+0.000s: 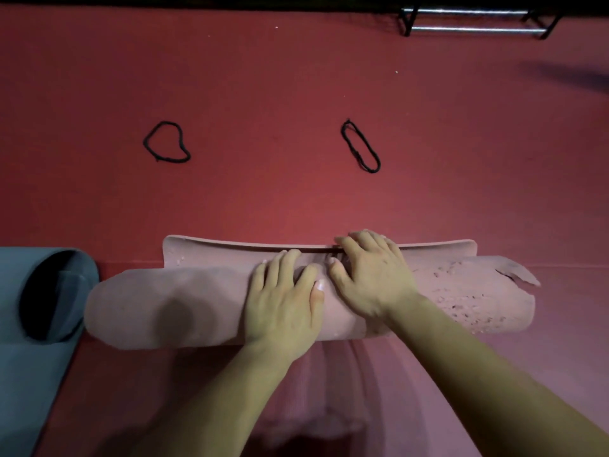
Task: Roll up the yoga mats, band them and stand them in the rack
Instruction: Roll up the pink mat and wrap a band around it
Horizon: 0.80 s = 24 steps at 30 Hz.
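Red floor covering (296,77), seen from above. The pink yoga mat (197,308) lies near the viewer, part-rolled, long axis left to right, loose edge on the far side. Left hand (283,298) and right hand (372,275) press on the roll, fingers extended. Beyond lie two black bands (168,122) (371,170). A grey rolled mat (19,275) lies just left. The metal rack (474,28) stands far right.
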{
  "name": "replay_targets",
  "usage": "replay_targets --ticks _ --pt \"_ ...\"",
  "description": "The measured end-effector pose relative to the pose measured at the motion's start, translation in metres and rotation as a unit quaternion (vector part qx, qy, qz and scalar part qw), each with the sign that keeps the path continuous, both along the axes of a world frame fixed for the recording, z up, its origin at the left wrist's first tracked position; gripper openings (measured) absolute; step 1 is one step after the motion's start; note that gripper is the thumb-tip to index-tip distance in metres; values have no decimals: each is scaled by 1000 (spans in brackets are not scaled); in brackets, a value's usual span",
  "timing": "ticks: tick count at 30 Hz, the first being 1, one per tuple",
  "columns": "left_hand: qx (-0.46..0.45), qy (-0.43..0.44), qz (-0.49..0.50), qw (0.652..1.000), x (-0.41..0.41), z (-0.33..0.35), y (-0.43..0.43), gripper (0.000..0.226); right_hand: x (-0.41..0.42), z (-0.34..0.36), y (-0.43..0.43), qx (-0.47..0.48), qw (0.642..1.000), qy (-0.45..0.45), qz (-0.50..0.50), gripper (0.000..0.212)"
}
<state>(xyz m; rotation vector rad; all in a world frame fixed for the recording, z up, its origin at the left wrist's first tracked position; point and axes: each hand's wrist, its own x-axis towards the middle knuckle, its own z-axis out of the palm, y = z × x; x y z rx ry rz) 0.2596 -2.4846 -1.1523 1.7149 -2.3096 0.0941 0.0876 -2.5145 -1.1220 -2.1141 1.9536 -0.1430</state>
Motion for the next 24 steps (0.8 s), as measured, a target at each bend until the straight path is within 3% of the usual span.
replay_targets --ticks 3,8,19,24 --pt "-9 8 -2 1000 -1 0 -2 35 -1 1 -2 40 999 -2 6 69" --pt "7 8 4 1000 -1 0 -5 35 -1 1 -7 92 995 15 22 67" --pt "42 -53 -34 997 4 2 -5 62 1 0 10 10 998 60 23 71" --pt "132 -131 -72 980 10 17 -23 82 2 -2 11 10 997 69 18 64"
